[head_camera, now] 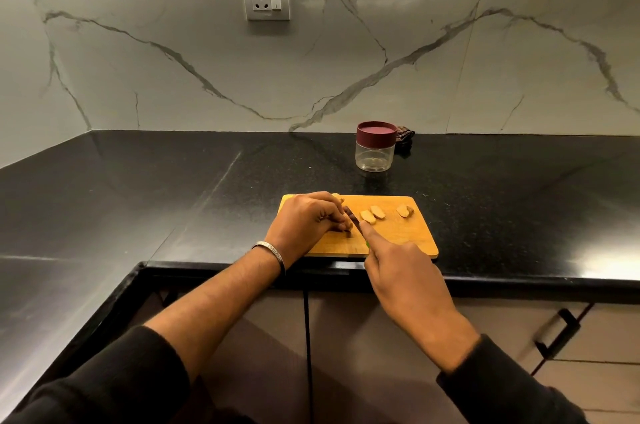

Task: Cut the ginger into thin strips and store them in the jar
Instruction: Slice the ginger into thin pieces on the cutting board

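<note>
the left hand curls its fingers over a ginger piece on the cutting board, mostly hiding it. the right hand grips a knife, handle largely covered. ginger slices lie beside the blade. the lidded jar stands behind on the desk.
</note>
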`<state>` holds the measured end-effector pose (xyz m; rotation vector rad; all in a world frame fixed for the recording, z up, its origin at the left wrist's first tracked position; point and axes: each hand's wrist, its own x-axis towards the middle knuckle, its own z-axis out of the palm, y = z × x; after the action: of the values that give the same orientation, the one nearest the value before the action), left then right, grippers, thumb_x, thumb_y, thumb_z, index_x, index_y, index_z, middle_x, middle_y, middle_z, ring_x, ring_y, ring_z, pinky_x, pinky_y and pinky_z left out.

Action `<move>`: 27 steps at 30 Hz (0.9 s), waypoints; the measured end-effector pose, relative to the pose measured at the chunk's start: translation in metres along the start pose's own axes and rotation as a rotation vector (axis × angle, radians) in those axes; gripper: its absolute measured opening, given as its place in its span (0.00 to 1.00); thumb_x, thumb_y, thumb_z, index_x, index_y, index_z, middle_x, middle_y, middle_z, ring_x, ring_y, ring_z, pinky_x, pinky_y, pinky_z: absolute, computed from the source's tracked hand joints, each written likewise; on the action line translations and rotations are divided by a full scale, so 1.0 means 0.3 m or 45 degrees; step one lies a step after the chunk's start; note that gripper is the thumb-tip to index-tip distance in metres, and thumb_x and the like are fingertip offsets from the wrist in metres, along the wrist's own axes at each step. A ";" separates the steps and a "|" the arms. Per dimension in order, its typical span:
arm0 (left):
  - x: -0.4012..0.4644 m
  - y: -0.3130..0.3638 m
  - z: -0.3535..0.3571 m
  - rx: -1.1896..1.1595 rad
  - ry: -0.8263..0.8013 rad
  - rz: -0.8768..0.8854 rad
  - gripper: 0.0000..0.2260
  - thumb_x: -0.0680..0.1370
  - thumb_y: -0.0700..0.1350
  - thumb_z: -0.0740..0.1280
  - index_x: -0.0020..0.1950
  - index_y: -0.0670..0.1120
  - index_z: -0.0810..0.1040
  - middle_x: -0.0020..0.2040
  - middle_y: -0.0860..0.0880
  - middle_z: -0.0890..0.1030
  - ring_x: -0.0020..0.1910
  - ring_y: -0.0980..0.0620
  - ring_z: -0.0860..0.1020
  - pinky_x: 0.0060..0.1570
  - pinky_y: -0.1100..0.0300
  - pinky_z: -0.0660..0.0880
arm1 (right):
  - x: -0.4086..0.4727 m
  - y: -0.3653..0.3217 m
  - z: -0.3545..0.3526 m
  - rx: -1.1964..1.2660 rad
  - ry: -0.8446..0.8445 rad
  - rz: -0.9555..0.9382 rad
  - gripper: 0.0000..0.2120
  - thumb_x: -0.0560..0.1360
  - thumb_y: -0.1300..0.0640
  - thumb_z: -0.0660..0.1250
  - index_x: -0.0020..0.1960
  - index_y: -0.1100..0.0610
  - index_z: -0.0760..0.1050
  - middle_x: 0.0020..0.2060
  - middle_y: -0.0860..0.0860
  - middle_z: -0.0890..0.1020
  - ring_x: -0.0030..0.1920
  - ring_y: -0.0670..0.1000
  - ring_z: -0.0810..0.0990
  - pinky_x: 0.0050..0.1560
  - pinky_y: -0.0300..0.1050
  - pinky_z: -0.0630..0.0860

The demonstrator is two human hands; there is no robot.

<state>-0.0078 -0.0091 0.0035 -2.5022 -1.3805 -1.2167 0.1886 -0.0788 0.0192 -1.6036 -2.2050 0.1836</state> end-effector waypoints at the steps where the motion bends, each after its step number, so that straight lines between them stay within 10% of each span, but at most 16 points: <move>1: 0.000 0.000 -0.001 -0.004 0.000 -0.003 0.03 0.72 0.40 0.76 0.43 0.47 0.86 0.46 0.53 0.84 0.44 0.64 0.80 0.50 0.72 0.76 | -0.001 -0.004 -0.001 -0.020 -0.004 0.002 0.26 0.85 0.48 0.52 0.81 0.40 0.51 0.39 0.50 0.71 0.36 0.49 0.70 0.36 0.45 0.65; 13: -0.009 -0.002 -0.003 0.212 0.083 -0.013 0.03 0.69 0.50 0.78 0.41 0.53 0.87 0.42 0.58 0.85 0.43 0.59 0.78 0.35 0.65 0.75 | 0.010 -0.029 0.006 -0.061 -0.030 -0.019 0.26 0.86 0.49 0.52 0.82 0.42 0.49 0.41 0.49 0.70 0.38 0.48 0.69 0.36 0.42 0.64; 27: -0.010 0.001 -0.004 0.015 0.033 -0.010 0.02 0.72 0.44 0.77 0.43 0.48 0.87 0.43 0.53 0.85 0.42 0.60 0.82 0.47 0.69 0.78 | 0.013 -0.022 0.031 -0.216 -0.088 -0.078 0.28 0.85 0.53 0.52 0.82 0.47 0.46 0.38 0.49 0.67 0.38 0.50 0.69 0.39 0.45 0.66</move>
<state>-0.0092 -0.0117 0.0025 -2.4666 -1.3887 -1.2346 0.1780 -0.0760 0.0140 -1.6365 -2.3753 0.0355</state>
